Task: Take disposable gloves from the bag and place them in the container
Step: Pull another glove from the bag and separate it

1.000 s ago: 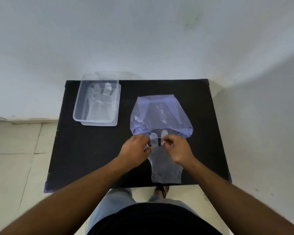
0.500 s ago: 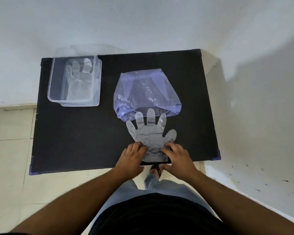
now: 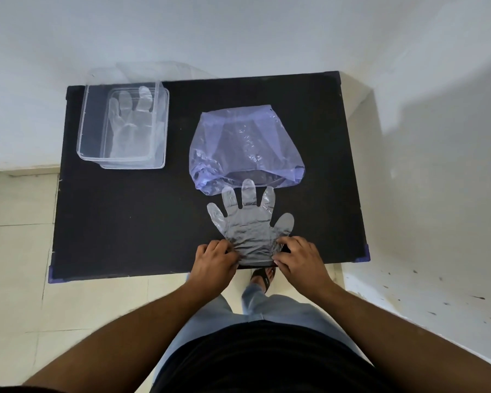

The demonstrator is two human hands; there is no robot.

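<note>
A clear disposable glove [image 3: 248,222] lies flat on the black table [image 3: 131,222], fingers pointing toward the mouth of a bluish plastic bag [image 3: 244,143]. My left hand [image 3: 214,260] pinches the glove's cuff on its left side. My right hand [image 3: 299,258] pinches the cuff on its right side, at the table's near edge. A clear plastic container [image 3: 122,126] stands at the far left of the table with a glove [image 3: 131,123] lying inside it.
White walls close in behind and to the right of the table. A tiled floor [image 3: 14,251] lies to the left and below. My foot in a sandal [image 3: 262,275] shows just under the near table edge.
Both hands have drawn the glove out of the bag toward the near edge, so it now lies spread flat. Over the last half second the hands hardly moved.
</note>
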